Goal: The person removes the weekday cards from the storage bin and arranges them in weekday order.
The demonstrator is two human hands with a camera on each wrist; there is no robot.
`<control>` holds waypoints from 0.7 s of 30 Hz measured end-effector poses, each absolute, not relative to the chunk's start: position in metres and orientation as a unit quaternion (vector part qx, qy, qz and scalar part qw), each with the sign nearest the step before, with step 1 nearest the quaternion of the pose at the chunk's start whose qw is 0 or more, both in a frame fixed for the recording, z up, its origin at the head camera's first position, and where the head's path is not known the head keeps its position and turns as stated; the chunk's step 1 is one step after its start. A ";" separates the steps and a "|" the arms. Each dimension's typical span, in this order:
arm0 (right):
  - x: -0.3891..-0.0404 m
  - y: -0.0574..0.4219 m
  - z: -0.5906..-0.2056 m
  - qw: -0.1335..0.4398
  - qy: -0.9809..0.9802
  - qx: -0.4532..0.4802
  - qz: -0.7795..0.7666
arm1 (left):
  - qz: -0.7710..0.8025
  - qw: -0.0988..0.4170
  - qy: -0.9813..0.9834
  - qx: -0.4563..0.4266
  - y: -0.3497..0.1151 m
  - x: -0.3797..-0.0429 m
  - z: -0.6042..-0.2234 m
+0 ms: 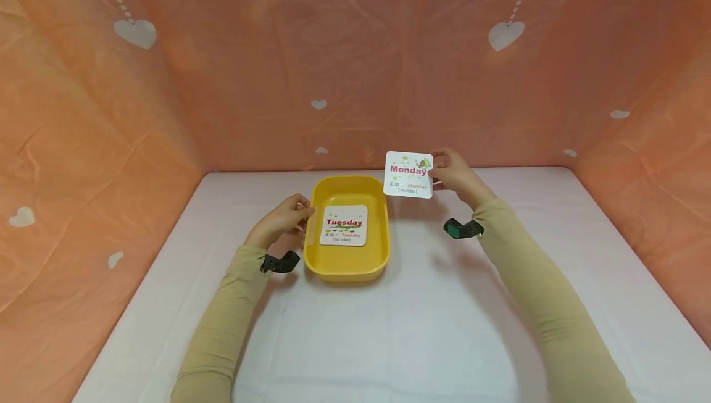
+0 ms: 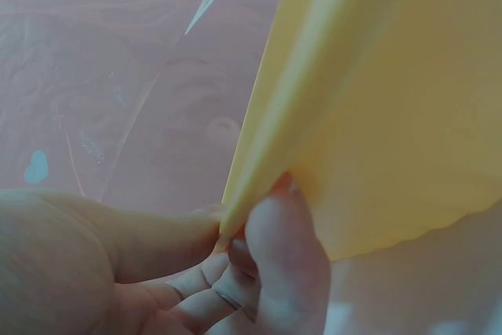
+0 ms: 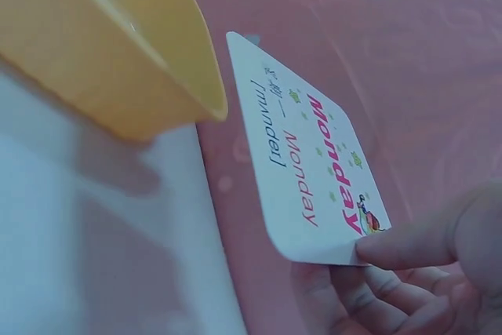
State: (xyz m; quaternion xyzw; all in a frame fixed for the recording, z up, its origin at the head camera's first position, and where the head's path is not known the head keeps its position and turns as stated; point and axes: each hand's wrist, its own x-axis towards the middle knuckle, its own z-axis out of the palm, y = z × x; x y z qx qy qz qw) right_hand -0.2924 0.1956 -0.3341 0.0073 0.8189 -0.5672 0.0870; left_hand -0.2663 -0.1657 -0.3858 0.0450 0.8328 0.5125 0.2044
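Note:
A yellow plastic tray [image 1: 347, 267] stands on the table, and a white card printed "Tuesday" [image 1: 343, 226] lies face up inside it. My left hand [image 1: 282, 220] pinches the tray's left rim between thumb and fingers; the left wrist view shows the thumb and a finger on the yellow rim [image 2: 259, 154]. In my right hand [image 1: 458, 176] a white card printed "Monday" [image 1: 407, 176] is pinched by its right edge, thumb on the printed face. This card is up off the table, just right of the tray's far right corner, its print facing the head camera.
White cloth covers the table [image 1: 422, 329]. Orange-pink curtains [image 1: 361, 57] with white hearts hang behind it and on both sides. A dark band is on each wrist, over beige sleeves [image 1: 550, 304].

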 end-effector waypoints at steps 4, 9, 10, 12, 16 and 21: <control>-0.292 0.206 -0.341 0.089 0.817 0.029 -0.568 | 0.508 0.204 0.836 0.041 -0.167 -0.266 -0.387; -0.290 0.217 -0.350 0.095 0.813 0.046 -0.572 | 0.507 0.205 0.836 0.040 -0.168 -0.266 -0.387; -0.289 0.219 -0.352 0.096 0.813 0.048 -0.573 | 0.508 0.205 0.836 0.040 -0.168 -0.266 -0.387; -0.289 0.222 -0.356 0.098 0.814 0.052 -0.571 | 0.508 0.204 0.836 0.039 -0.168 -0.266 -0.388; -0.290 0.228 -0.365 0.094 0.815 0.047 -0.570 | 0.511 0.205 0.834 0.037 -0.168 -0.267 -0.388; -0.293 0.233 -0.375 0.094 0.812 0.048 -0.574 | 0.519 0.204 0.829 0.038 -0.167 -0.266 -0.388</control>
